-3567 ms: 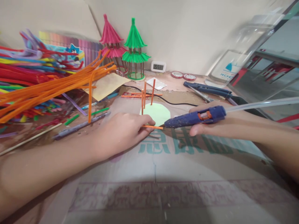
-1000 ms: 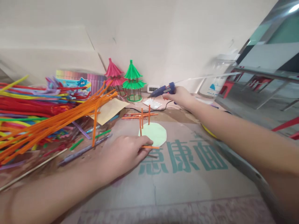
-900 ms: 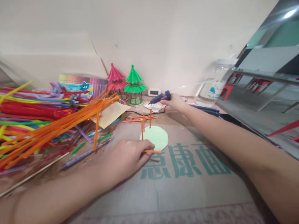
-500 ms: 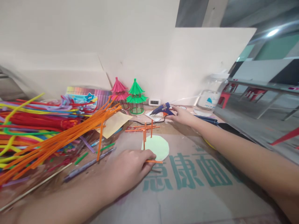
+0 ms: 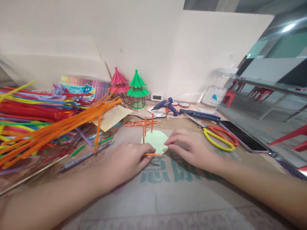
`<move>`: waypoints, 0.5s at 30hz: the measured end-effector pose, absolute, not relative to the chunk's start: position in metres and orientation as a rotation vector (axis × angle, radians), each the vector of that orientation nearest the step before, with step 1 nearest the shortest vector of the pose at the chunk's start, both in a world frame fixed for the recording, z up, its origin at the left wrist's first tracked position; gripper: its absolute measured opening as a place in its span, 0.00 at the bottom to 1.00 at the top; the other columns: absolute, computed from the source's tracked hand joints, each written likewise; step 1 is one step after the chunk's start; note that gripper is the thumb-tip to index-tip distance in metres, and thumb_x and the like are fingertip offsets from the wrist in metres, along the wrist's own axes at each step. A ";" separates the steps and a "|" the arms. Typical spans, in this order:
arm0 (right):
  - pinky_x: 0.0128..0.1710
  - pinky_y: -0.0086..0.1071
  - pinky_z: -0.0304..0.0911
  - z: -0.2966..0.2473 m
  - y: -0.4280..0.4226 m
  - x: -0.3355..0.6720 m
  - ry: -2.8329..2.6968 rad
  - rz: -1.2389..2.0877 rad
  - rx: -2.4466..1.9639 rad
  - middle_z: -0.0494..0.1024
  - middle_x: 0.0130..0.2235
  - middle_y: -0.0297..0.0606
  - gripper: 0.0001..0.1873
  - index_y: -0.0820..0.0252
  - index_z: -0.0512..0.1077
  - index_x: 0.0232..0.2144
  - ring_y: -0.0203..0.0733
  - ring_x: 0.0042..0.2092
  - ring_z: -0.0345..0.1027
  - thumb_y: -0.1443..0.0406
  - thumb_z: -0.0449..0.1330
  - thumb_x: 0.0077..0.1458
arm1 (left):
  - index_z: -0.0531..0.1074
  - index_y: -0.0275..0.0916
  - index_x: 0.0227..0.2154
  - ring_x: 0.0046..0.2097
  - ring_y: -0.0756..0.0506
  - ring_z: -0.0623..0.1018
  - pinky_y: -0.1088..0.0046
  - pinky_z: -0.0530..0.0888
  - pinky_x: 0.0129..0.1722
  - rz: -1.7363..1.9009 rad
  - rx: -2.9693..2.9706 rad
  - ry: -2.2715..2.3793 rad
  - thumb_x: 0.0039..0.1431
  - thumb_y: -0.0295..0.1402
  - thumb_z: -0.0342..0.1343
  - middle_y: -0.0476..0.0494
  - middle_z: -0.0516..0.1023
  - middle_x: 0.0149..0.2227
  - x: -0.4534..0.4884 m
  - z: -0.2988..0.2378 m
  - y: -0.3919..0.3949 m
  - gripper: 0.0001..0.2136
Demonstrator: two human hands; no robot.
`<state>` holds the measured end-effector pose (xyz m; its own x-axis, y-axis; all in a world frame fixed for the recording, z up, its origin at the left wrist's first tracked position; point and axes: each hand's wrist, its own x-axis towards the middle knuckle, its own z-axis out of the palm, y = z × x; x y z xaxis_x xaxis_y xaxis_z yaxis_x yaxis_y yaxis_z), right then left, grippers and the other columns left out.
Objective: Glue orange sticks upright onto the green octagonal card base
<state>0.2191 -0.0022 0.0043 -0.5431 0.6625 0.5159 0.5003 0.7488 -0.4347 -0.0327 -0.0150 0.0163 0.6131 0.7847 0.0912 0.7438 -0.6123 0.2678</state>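
Two grips: left hand (image 5: 124, 161) pinched on orange stick (image 5: 152, 154); right hand (image 5: 192, 148) fingers apart, touching green disc (image 5: 155, 140) edge.

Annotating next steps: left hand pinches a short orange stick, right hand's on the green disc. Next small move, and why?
Likely tip the short orange stick upright onto the near edge of the green disc. The left hand pinches it level right there, the right hand steadies the disc, three upright sticks stand on its far side, and the glue gun sits parked at the back.
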 end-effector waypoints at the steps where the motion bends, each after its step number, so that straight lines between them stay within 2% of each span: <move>1: 0.42 0.39 0.71 0.002 -0.005 0.217 -2.274 0.303 -0.841 0.80 0.37 0.38 0.07 0.52 0.76 0.40 0.44 0.42 0.74 0.67 0.58 0.63 | 0.79 0.46 0.45 0.37 0.43 0.83 0.71 0.72 0.33 0.276 2.633 1.271 0.65 0.33 0.52 0.48 0.85 0.40 -0.033 0.016 -0.015 0.12; 6: 0.43 0.39 0.71 -0.006 -0.010 0.219 -2.367 0.245 -0.756 0.78 0.42 0.42 0.12 0.55 0.75 0.46 0.43 0.44 0.73 0.69 0.55 0.64 | 0.77 0.49 0.44 0.37 0.41 0.83 0.69 0.69 0.33 0.251 2.671 1.295 0.65 0.36 0.51 0.49 0.84 0.38 -0.033 0.013 -0.012 0.11; 15: 0.43 0.38 0.70 -0.006 -0.013 0.217 -2.457 0.241 -0.739 0.78 0.42 0.44 0.11 0.57 0.76 0.46 0.43 0.43 0.72 0.68 0.55 0.65 | 0.78 0.47 0.44 0.39 0.41 0.82 0.68 0.71 0.36 0.304 2.713 1.275 0.65 0.38 0.51 0.48 0.84 0.38 -0.035 0.005 -0.011 0.11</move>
